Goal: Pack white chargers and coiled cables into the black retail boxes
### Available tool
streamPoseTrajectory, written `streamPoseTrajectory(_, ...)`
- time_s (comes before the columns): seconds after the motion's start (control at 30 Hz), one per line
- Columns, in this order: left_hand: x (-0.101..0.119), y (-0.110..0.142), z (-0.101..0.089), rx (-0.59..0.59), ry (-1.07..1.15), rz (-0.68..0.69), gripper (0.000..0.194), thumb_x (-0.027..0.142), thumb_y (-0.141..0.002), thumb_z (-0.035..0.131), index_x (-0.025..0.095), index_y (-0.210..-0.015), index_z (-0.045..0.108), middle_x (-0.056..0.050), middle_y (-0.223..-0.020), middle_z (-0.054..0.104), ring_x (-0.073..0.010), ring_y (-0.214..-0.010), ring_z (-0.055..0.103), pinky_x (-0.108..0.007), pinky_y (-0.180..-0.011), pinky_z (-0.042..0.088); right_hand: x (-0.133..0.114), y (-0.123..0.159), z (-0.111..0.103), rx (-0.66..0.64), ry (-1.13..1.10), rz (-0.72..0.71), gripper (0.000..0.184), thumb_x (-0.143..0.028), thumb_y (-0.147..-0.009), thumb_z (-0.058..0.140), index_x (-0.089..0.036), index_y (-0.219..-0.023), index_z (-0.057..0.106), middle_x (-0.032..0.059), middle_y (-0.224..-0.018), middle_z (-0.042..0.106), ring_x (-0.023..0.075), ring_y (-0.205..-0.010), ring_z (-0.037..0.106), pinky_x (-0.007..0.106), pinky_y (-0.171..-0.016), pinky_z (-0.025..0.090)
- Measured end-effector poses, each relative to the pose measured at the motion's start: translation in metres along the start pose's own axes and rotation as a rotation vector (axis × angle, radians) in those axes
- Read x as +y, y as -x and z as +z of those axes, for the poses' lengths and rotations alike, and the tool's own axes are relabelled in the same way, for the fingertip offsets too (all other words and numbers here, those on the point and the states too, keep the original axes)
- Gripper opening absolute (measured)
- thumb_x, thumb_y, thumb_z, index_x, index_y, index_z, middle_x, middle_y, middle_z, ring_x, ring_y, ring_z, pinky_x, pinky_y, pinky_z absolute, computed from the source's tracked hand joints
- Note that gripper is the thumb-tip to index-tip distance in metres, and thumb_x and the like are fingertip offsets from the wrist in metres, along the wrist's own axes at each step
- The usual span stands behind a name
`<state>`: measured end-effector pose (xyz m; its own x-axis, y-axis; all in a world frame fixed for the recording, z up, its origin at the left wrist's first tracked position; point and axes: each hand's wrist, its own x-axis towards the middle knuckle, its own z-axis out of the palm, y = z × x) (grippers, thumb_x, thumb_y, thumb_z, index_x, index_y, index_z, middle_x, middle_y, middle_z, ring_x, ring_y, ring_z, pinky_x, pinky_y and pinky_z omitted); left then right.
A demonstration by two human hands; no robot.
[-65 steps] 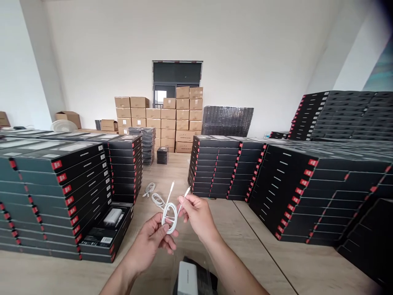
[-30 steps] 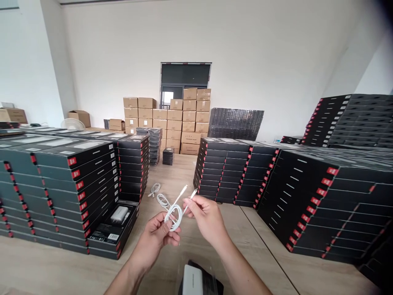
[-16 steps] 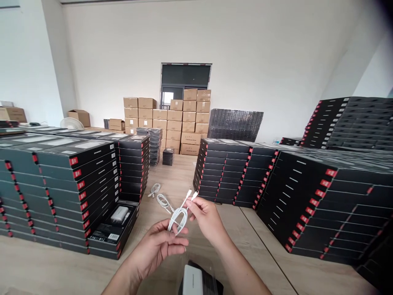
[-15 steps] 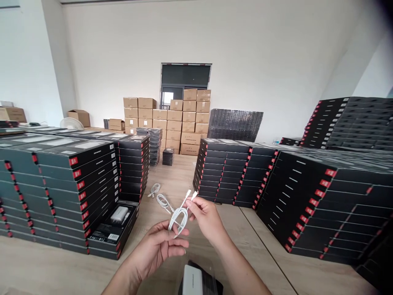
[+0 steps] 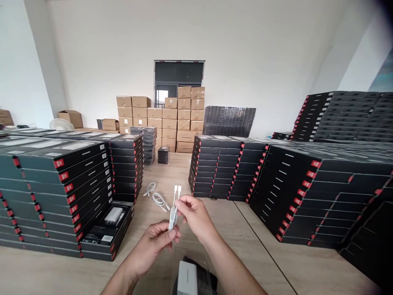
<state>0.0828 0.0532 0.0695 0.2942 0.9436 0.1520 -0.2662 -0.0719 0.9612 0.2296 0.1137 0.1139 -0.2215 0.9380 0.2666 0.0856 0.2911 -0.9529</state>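
Observation:
Between my hands is a coiled white charging cable [image 5: 173, 216], its two connectors pointing up side by side. My left hand [image 5: 159, 239] pinches the bottom of the coil between thumb and fingers. Higher up, my right hand [image 5: 190, 211] grips the cable just below the connectors. Below them, at the bottom edge, a white charger-like block [image 5: 187, 278] rests on something dark with clear plastic around it. Two more coiled white cables, a nearer cable [image 5: 159, 200] and a farther cable [image 5: 150, 189], lie on the table beyond my hands.
Stacked black boxes [image 5: 92, 180] stand at the left. In front of them an open black box [image 5: 123, 229] holds a white charger [image 5: 113, 214]. More stacked black boxes [image 5: 227, 172] fill the right. Brown cartons [image 5: 168, 119] are piled at the back. A seam [image 5: 260, 239] crosses the wooden table.
The cable's loop has turned edge-on and looks narrower. Its two connectors have come closer together and upright. My left fingers have curled in around the coil. The view has shifted slightly.

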Motion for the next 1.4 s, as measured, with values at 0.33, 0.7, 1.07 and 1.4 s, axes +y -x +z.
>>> streamPoseTrajectory(0.33,0.002,0.0,0.001,0.037,0.193,-0.024,0.032,0.041,-0.079,0.069,0.015,-0.094,0.076,-0.01,-0.089,0.07,-0.0141,-0.077,0.058,-0.024,-0.066,0.041,-0.004,0.003,0.004,0.078,-0.068,-0.038,0.026,-0.046,-0.085,0.053,-0.023,-0.075,0.048,0.0027,-0.075,0.071,0.0191,-0.064,0.067,0.027,-0.054,0.05)
streamPoseTrajectory(0.7,0.0,-0.001,-0.001,0.067,0.166,-0.004,0.027,0.038,-0.076,0.072,0.014,-0.089,0.075,-0.013,-0.096,0.072,-0.0156,-0.076,0.062,-0.024,-0.064,0.045,-0.007,0.002,0.004,0.031,-0.104,0.015,0.03,-0.051,-0.081,0.057,-0.022,-0.076,0.049,-0.0011,-0.061,0.068,0.0166,-0.052,0.065,0.024,-0.048,0.047)
streamPoseTrajectory(1.07,0.003,0.003,0.007,0.1,-0.071,0.027,0.029,0.039,-0.072,0.075,0.015,-0.088,0.074,-0.008,-0.083,0.074,-0.0184,-0.074,0.065,-0.031,-0.072,0.052,-0.008,0.009,0.01,0.055,0.1,-0.123,0.019,-0.039,-0.087,0.051,-0.023,-0.076,0.051,-0.0031,-0.059,0.061,0.0154,-0.055,0.062,0.024,-0.051,0.049)
streamPoseTrajectory(1.4,0.006,0.004,0.005,0.049,-0.122,0.033,0.033,0.044,-0.079,0.067,0.015,-0.094,0.074,-0.01,-0.087,0.072,-0.0217,-0.083,0.065,-0.036,-0.082,0.051,-0.009,0.002,0.001,0.137,-0.156,-0.066,0.033,-0.054,-0.083,0.054,-0.022,-0.079,0.047,-0.0006,-0.065,0.067,0.0152,-0.049,0.063,0.025,-0.046,0.048)
